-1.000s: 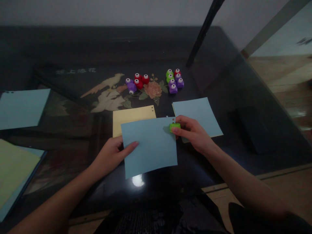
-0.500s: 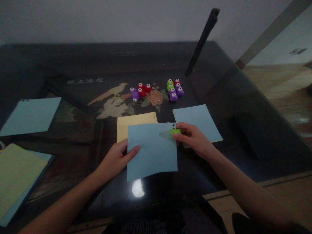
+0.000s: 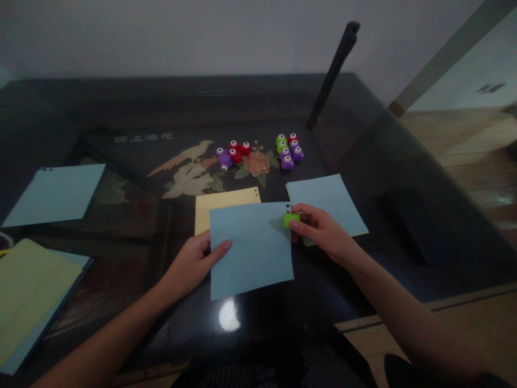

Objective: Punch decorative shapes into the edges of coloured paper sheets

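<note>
A blue sheet of paper (image 3: 250, 253) is raised above the table, its left edge gripped by my left hand (image 3: 202, 257) with the thumb on top. My right hand (image 3: 319, 229) pinches a small green craft paper punch (image 3: 291, 219) at the sheet's right edge, close to the top right corner. Just above the punch a small dark star-shaped hole shows in the sheet. The fingers under the paper are hidden. Behind the blue sheet lies a yellow sheet (image 3: 226, 198), partly covered, with small holes in its top right corner.
Several red and purple punches (image 3: 234, 155) stand at the back middle; a green, red and purple group (image 3: 286, 156) is right of them. Blue paper (image 3: 329, 199) lies beyond my right hand. More sheets lie left, blue (image 3: 56, 194) and yellow (image 3: 36, 296). A black stick-like object (image 3: 333, 75) rises behind.
Both hands keep their grip and the sheet has barely moved. A small pale bit at its top edge near the corner no longer shows, and the star hole stands out more clearly.
</note>
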`<action>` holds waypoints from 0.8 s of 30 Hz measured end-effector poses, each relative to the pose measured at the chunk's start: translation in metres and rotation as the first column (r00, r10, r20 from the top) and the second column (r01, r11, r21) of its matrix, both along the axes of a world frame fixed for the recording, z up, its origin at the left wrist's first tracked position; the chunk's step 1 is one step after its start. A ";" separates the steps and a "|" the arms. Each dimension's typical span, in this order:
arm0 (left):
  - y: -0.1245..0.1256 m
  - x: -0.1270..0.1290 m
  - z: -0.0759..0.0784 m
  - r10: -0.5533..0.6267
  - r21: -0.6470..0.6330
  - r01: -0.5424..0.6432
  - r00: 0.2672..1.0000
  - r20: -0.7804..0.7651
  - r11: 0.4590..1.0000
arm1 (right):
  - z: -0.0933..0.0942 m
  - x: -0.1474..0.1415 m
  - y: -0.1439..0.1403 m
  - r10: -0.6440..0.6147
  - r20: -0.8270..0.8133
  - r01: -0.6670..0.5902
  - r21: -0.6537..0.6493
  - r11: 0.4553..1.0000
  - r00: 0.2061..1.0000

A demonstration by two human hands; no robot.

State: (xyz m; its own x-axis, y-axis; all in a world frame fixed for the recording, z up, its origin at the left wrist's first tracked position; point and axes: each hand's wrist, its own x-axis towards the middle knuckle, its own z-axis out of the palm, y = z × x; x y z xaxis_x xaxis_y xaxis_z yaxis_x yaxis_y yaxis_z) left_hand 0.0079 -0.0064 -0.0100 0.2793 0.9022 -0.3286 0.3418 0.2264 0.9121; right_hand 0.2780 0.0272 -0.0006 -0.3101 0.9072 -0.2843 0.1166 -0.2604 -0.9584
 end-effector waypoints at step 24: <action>0.005 -0.002 0.011 0.203 -0.051 -0.201 0.979 0.032 0.978 | 0.002 0.004 0.003 -0.091 -0.054 0.093 0.052 0.994 0.994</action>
